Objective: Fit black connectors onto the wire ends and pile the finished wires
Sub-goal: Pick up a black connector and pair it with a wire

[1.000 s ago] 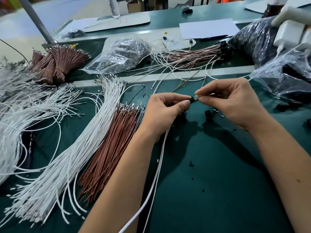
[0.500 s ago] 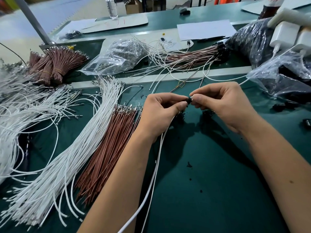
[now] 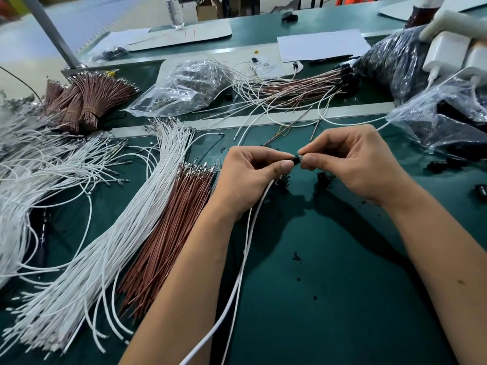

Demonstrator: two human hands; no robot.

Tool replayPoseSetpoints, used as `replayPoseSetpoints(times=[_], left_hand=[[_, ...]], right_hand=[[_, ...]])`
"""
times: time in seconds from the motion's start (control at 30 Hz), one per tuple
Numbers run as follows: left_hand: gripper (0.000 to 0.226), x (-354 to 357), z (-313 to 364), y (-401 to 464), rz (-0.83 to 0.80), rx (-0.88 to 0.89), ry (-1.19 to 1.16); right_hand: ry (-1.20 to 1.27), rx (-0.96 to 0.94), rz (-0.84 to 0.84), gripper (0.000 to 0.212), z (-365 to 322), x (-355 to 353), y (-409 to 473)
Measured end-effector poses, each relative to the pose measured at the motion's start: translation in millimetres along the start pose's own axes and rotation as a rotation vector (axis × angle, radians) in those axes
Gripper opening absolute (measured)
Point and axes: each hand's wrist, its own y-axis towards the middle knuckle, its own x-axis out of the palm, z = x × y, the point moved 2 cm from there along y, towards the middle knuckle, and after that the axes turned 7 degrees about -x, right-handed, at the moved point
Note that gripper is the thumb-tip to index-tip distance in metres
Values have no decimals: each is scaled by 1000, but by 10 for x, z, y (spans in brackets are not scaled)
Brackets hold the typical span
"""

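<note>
My left hand (image 3: 253,177) pinches a small black connector (image 3: 297,159) between thumb and forefinger, with two white wires (image 3: 243,259) trailing from under the palm toward me. My right hand (image 3: 353,164) meets it fingertip to fingertip and pinches the connector's right end, where a bit of metal shows. Loose black connectors (image 3: 324,177) lie on the green mat just beneath the hands. A pile of finished brown and white wires with black connectors (image 3: 303,84) lies at the back, right of centre.
Loose white wires (image 3: 110,233) and brown wires (image 3: 168,238) lie in bundles to the left. Tied brown bundles (image 3: 87,101) and a clear bag (image 3: 189,88) sit behind them. Plastic bags (image 3: 448,114) of black parts and white chargers (image 3: 445,54) crowd the right.
Both hands have come closer together around the connector, the right fingertips now pressed against it. The view has shifted slightly; the wires on the table have not moved.
</note>
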Motion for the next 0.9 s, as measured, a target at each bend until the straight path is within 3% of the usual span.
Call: replayPoseSetpoints(times=[0.17, 0.37, 0.53, 0.9], left_hand=[[13, 18, 28, -1, 7, 26, 8], [17, 21, 70, -15, 133, 254, 197], [18, 17, 54, -4, 73, 176, 89], [16, 18, 48, -12, 89, 192, 65]], right_hand=[[99, 17, 4, 11, -27, -21, -4], [105, 38, 73, 14, 13, 85, 8], [79, -7, 53, 12, -17, 75, -1], [131, 13, 41, 9, 11, 116, -1]])
